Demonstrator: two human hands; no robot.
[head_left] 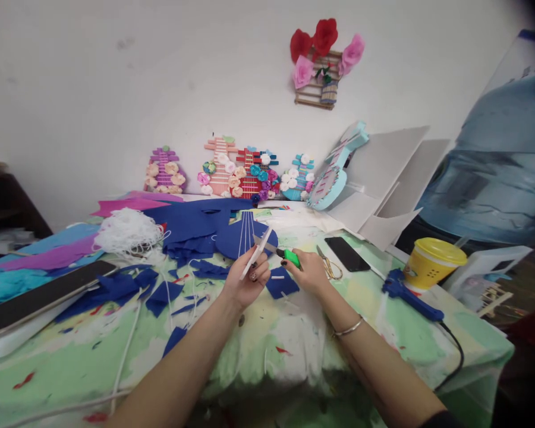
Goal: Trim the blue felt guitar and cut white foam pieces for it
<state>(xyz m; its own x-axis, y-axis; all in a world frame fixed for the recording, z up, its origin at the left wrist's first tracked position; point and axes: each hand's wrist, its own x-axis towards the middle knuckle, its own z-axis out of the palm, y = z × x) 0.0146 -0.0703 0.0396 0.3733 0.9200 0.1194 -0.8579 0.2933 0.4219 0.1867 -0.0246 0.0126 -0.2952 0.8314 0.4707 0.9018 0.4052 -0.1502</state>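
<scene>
My left hand [248,278] is closed on a thin white strip [255,254], which it holds up at a slant above the table. A green-handled cutter [291,257] is in my right hand [310,270], its blade pointing left and meeting or nearly meeting the strip. Behind my hands lies a blue lute-shaped piece [236,238] with white strings along it. A blue scrap [283,285] is on the cloth just below the cutter.
Gold-handled scissors [332,268], a black phone [346,254], a blue glue gun [412,297] and a yellow tub [434,261] lie to the right. White string [129,232], blue scraps and a tablet [44,294] are left. Decorated instruments [249,172] line the wall.
</scene>
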